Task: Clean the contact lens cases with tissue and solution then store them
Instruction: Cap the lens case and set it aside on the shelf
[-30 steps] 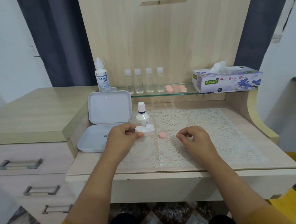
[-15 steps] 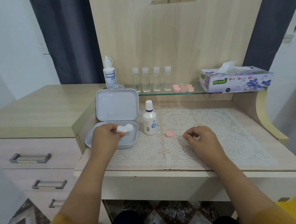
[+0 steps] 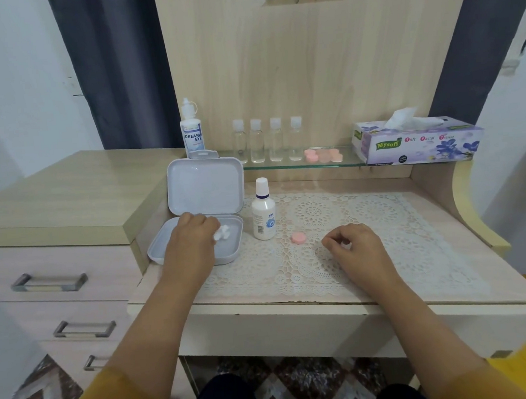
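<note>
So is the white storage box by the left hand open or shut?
Open: the storage box has its lid standing upright behind the tray.

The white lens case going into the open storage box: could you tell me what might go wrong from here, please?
1. The left hand holds the white lens case over the storage box; the solution bottle stands upright right beside the box, so pulling back could tip it.
2. The pink cap lies loose on the lace mat near the right hand, and could be left out of the box.
</note>
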A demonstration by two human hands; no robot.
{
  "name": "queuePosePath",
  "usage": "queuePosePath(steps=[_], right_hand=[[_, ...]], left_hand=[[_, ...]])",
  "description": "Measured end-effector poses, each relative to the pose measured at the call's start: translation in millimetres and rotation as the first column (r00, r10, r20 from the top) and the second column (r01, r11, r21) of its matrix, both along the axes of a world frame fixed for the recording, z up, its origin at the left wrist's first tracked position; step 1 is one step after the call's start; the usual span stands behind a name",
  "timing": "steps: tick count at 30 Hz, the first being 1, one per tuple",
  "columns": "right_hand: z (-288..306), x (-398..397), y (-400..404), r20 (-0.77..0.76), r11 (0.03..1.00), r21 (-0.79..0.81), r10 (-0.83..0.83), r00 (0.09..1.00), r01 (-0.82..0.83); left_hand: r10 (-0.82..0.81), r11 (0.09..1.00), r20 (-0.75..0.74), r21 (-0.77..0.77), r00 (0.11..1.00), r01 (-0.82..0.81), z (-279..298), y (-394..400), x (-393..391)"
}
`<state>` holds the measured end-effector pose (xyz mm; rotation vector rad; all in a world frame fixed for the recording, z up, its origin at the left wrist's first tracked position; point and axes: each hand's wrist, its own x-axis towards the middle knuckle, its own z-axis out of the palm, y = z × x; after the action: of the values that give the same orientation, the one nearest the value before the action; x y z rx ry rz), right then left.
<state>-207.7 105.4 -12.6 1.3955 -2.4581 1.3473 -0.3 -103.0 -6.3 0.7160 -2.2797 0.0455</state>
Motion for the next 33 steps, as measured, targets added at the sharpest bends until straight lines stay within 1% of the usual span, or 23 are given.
queuePosePath(steps=[2, 7, 12, 14, 17, 23, 33], right_hand=[[0.3, 0.2, 0.3, -0.008, 1.0, 0.003, 0.002, 1.0, -0.001], [0.4, 0.0, -0.1, -0.007, 1.0, 0.01, -0.004, 1.0, 0.004], [-0.3, -0.5, 0.1, -0.006, 1.0, 0.013, 0.0, 1.0, 0.0], [-0.3, -0.7, 0.4, -0.008, 1.0, 0.014, 0.001, 1.0, -0.001], [-0.3, -0.5, 0.1, -0.007, 1.0, 0.012, 0.003, 1.0, -0.002], [0.8, 0.8, 0.7, -0.002, 1.0, 0.01, 0.001, 1.0, -0.001], [1.2, 0.9, 0.5, -0.008, 1.0, 0.017, -0.004, 1.0, 0.004]], left_hand=[[-0.021, 0.998, 0.032, -0.06, 0.999, 0.023, 1.8, -3.4, 1.1], [-0.039, 0.989, 0.084, -0.14, 0.996, 0.051, 6.1, -12.1, 2.6], [-0.065, 0.978, 0.078, -0.191, 0.995, 0.079, 9.5, -14.7, 4.6], [-0.075, 0.976, 0.078, -0.199, 0.994, 0.089, 8.0, -15.2, 5.4], [-0.061, 0.977, 0.026, -0.202, 0.998, 0.065, 8.3, -15.4, 6.8], [-0.055, 0.972, 0.004, -0.227, 0.998, 0.055, 5.9, -18.3, 8.6], [-0.015, 0.985, -0.01, -0.17, 1.0, 0.014, -2.6, -18.0, 7.6]])
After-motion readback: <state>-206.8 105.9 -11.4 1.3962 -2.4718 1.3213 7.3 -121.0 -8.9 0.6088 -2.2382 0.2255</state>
